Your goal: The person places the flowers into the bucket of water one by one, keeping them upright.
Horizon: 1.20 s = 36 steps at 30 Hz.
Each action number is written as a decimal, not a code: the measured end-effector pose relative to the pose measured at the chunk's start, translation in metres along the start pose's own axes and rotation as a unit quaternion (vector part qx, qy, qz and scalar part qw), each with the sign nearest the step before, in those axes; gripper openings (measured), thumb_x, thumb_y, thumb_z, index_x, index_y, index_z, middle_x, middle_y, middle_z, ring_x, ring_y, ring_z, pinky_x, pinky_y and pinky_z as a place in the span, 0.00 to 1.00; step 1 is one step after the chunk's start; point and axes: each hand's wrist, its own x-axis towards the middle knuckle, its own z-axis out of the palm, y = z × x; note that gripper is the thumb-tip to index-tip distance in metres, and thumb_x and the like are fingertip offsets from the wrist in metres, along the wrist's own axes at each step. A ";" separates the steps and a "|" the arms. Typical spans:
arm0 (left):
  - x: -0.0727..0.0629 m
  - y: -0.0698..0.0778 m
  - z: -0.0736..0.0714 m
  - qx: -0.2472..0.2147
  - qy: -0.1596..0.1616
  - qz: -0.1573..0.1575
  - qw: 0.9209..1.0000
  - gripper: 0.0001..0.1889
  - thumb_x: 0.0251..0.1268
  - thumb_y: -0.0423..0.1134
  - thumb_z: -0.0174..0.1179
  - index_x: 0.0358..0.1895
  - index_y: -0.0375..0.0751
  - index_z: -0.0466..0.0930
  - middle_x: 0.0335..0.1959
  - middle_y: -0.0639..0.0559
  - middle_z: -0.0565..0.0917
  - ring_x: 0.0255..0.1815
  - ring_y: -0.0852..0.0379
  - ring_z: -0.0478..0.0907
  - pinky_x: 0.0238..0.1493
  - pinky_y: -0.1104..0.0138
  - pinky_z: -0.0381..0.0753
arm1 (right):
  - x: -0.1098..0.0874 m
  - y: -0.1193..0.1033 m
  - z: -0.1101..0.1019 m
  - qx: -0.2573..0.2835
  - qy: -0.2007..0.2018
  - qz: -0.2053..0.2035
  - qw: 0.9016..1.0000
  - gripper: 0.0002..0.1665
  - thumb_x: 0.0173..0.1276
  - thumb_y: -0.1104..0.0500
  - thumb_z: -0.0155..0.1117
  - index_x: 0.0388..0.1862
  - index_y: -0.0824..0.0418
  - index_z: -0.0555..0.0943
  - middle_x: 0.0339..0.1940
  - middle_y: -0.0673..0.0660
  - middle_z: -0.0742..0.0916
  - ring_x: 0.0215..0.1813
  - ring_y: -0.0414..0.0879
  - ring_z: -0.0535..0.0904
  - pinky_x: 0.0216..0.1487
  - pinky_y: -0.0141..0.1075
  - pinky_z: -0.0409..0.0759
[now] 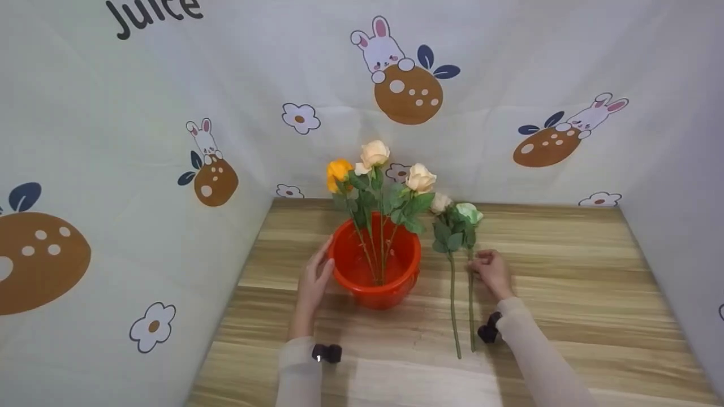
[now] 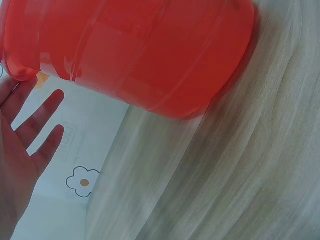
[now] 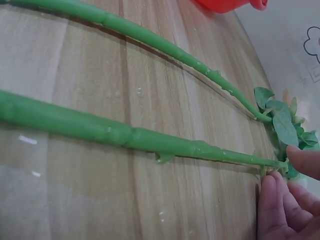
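Note:
A red bucket (image 1: 376,289) holds artificial roses: an orange one (image 1: 339,174) and peach ones (image 1: 375,154) with green leaves. My left hand (image 1: 314,277) rests on the left side of its rim; in the left wrist view its fingers (image 2: 42,117) are spread and fairly straight. Right of the bucket, two long-stemmed roses lie side by side, one pale peach (image 1: 440,203) and one pale green (image 1: 469,213). My right hand (image 1: 492,272) pinches the stem of the green rose below its leaves. The right wrist view shows the thumb (image 3: 306,161) and fingers on either side of that stem (image 3: 190,147).
The wood-grain table (image 1: 577,316) meets a white cloth backdrop (image 1: 481,141) printed with rabbits and fruit at the back. Similar cloth rises along the left and right sides. Small dark devices (image 1: 328,353) are strapped at both wrists.

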 end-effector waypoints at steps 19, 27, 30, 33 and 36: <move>0.002 -0.035 0.009 -0.017 0.020 0.001 1.000 0.25 0.75 0.32 0.52 0.73 0.44 0.69 0.73 0.46 0.72 0.75 0.48 0.68 0.75 0.60 0.67 | 0.004 -0.004 0.000 -0.047 -0.004 0.021 0.999 0.24 0.70 0.62 0.64 0.61 0.71 0.74 0.50 0.66 0.86 0.41 0.43 0.84 0.38 0.29 0.83; -0.001 -0.002 0.000 -0.009 0.002 -0.003 1.000 0.24 0.74 0.29 0.52 0.72 0.34 0.67 0.73 0.39 0.70 0.74 0.43 0.68 0.73 0.63 0.69 | 0.003 -0.004 -0.004 0.023 -0.030 0.022 0.999 0.22 0.69 0.66 0.63 0.59 0.76 0.75 0.39 0.58 0.89 0.35 0.37 0.83 0.34 0.27 0.83; -0.002 0.003 -0.001 -0.006 0.000 0.006 1.000 0.24 0.74 0.30 0.52 0.71 0.32 0.67 0.72 0.36 0.70 0.73 0.42 0.68 0.71 0.61 0.73 | 0.002 -0.004 -0.004 0.035 -0.033 0.023 0.999 0.21 0.68 0.67 0.63 0.58 0.77 0.75 0.35 0.55 0.89 0.32 0.37 0.83 0.32 0.27 0.83; -0.001 0.004 0.000 -0.003 0.004 0.019 1.000 0.24 0.74 0.29 0.53 0.71 0.31 0.68 0.71 0.33 0.71 0.72 0.39 0.69 0.69 0.64 0.74 | 0.001 -0.004 -0.004 0.046 -0.036 0.024 0.998 0.22 0.69 0.68 0.62 0.58 0.77 0.75 0.33 0.54 0.89 0.31 0.37 0.83 0.31 0.27 0.82; 0.000 0.001 0.001 -0.013 0.004 0.019 1.000 0.24 0.73 0.27 0.52 0.71 0.30 0.68 0.71 0.33 0.71 0.73 0.39 0.68 0.68 0.70 0.73 | 0.000 -0.005 -0.004 0.053 -0.042 0.025 0.997 0.22 0.69 0.67 0.61 0.59 0.77 0.74 0.34 0.53 0.89 0.31 0.37 0.83 0.31 0.26 0.82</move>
